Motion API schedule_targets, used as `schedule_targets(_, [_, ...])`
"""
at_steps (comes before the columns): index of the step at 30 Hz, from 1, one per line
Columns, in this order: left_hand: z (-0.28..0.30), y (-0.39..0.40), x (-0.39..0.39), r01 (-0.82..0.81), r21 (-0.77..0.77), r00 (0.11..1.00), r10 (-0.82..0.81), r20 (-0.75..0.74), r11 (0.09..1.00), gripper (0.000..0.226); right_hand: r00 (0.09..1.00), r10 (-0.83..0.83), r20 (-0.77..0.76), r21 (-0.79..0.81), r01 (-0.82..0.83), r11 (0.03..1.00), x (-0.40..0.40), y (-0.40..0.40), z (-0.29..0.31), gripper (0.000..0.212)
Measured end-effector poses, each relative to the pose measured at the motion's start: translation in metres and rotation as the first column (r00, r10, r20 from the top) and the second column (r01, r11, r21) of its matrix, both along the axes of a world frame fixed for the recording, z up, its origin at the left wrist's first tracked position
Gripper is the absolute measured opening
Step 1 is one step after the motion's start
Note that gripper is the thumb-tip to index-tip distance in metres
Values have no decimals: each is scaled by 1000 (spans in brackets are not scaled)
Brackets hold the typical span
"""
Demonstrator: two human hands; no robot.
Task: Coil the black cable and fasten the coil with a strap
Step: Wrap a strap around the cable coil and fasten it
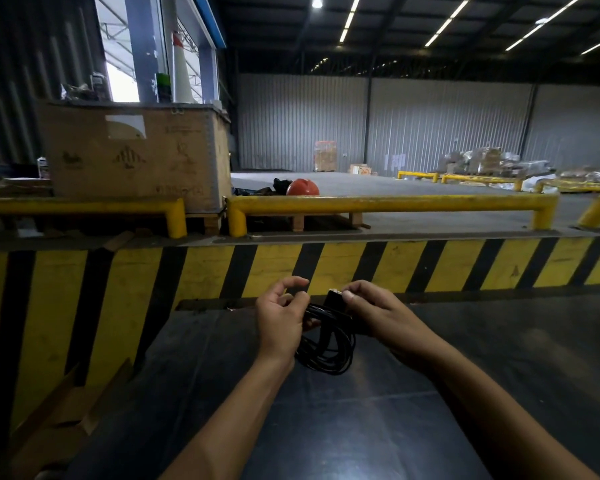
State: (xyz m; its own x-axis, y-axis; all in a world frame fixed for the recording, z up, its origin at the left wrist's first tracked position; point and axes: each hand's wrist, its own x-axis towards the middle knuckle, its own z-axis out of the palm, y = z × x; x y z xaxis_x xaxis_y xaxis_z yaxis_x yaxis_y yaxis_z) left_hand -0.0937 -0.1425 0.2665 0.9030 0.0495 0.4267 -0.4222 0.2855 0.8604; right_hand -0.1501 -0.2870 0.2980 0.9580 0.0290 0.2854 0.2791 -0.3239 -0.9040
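The black cable hangs in several loops between my two hands, above a dark glossy table. My left hand grips the top of the coil on its left side, with the index finger raised. My right hand pinches a black strap at the top of the coil between thumb and fingers. The strap runs down across the loops. The lower part of the coil dangles free just over the table.
A yellow-and-black striped barrier runs across right behind the table. Yellow guard rails stand above it. A large cardboard crate sits at the back left, an orange round object beyond the rail.
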Motion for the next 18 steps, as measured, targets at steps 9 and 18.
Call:
schedule_targets(9, [-2, -3, 2, -19, 4, 999, 19, -49, 1000, 21, 996, 83, -36, -253, -90, 963, -9, -10, 6, 56])
schedule_targets(18, [-7, -9, 6, -29, 53, 984, 38, -173, 998, 16, 957, -53, 286, -667, 238, 706, -9, 10, -10, 75])
